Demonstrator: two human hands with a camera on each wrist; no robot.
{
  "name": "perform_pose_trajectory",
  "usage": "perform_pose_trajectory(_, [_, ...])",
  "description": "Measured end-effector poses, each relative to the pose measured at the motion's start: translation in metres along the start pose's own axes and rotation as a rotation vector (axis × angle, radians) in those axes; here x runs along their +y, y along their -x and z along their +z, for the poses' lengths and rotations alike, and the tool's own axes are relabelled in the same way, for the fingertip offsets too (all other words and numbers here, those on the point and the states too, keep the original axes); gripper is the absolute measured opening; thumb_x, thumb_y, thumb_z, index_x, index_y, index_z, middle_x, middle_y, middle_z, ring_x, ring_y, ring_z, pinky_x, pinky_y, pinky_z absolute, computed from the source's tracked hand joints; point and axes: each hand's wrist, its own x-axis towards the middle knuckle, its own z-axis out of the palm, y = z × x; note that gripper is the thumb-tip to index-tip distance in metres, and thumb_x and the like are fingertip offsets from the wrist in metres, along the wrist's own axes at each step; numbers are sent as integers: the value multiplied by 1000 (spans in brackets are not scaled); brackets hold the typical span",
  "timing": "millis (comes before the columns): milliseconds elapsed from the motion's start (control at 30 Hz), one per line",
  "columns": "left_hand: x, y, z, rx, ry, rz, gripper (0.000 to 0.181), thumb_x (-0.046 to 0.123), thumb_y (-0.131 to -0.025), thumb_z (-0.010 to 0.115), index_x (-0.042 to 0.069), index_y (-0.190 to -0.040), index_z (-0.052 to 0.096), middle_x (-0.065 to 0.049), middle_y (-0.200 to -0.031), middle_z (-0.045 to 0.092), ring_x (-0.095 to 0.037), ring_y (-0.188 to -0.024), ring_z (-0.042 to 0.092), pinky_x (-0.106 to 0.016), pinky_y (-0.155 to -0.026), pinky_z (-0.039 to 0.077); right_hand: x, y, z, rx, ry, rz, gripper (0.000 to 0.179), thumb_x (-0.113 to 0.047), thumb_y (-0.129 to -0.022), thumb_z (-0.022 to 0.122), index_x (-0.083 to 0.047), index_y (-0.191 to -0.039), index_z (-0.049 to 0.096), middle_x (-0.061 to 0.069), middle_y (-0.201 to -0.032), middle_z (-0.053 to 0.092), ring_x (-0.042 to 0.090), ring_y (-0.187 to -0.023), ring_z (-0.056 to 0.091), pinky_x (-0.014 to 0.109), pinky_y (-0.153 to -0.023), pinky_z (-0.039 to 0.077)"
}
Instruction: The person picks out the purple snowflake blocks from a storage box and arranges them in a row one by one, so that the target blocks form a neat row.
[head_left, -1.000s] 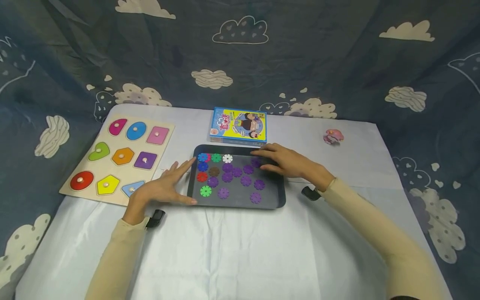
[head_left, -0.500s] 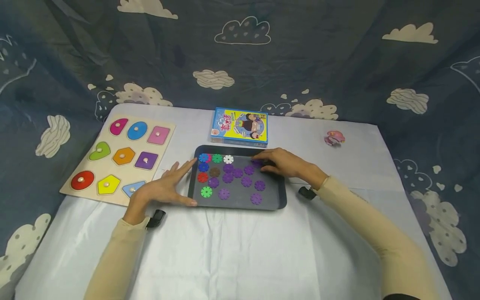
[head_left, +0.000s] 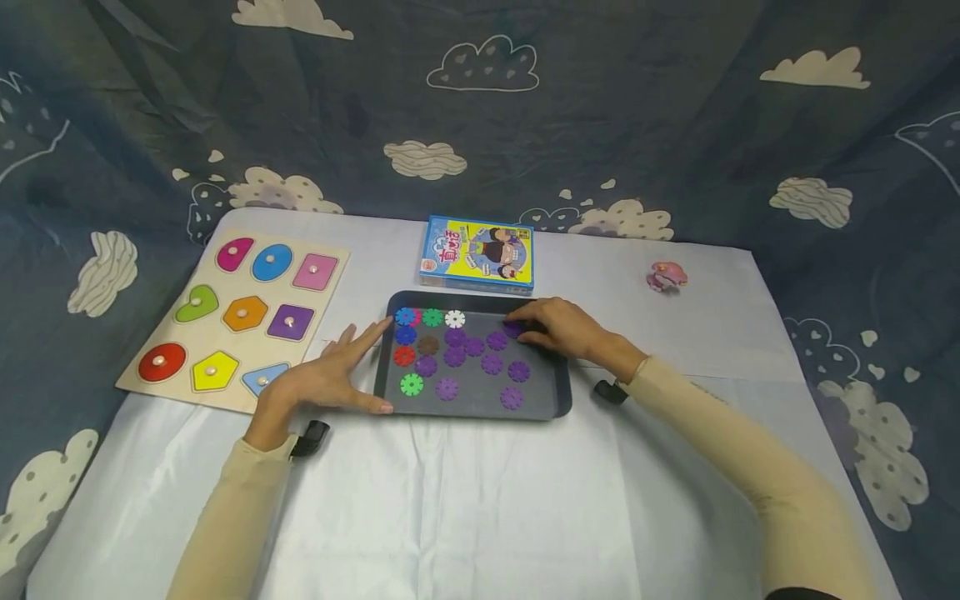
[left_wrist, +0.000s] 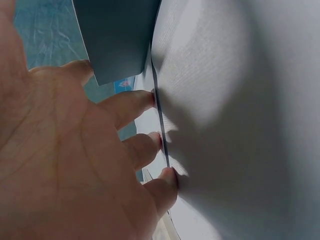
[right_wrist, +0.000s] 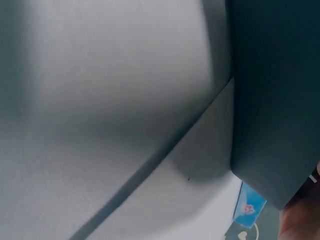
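Observation:
A dark grey tray [head_left: 480,410] holds several notched plastic snowflake discs, most of them purple. My left hand [head_left: 322,382] is spread at the tray's left end, thumb at the near corner and index finger by the far one. In the left wrist view its other fingers [left_wrist: 145,150] reach down beside the tray wall [left_wrist: 117,40]. Over the tray's far right corner, my right hand [head_left: 573,327] pinches a purple snowflake disc [head_left: 513,328] between thumb and index finger, the disc partly hidden. The right wrist view shows mostly the tray's outside [right_wrist: 275,100] and a sliver of hand.
To the left lies a wooden shape puzzle board [head_left: 217,312] with knobbed pieces. A blue and yellow card box [head_left: 477,252] stands just behind the tray. A small pink toy [head_left: 666,276] sits at the far right. White cloth [head_left: 450,517] covers the table; a dark cloud-print curtain [head_left: 637,125] hangs behind.
My right hand's fingers have drawn in around the purple disc at the far right corner, and its wrist has lowered slightly toward me. My left hand stays at the tray's end.

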Motion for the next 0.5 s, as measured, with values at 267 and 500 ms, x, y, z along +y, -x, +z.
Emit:
perform_pose_trajectory(267, [-1, 0, -1, -3, -9, -9, 130, 56, -69, 87, 38, -161, -3, -11, -170, 3, -43, -153, -13, -68, -119, -7, -2, -1, 2, 18, 37, 15, 39, -24, -95, 71, -11, -131, 65, 8, -130, 68, 24, -118, 65, 46, -104, 51])
perform_pose_trajectory(500, [-1, 0, 0, -1, -1, -9, 130, 55, -69, 87, 37, -161, -3, -11, -170, 2, -43, -153, -14, -68, -120, -7, -2, -1, 1, 18, 58, -8, 32, -26, -94, 72, -9, -120, 70, 6, -116, 73, 18, -102, 68, 40, -96, 55])
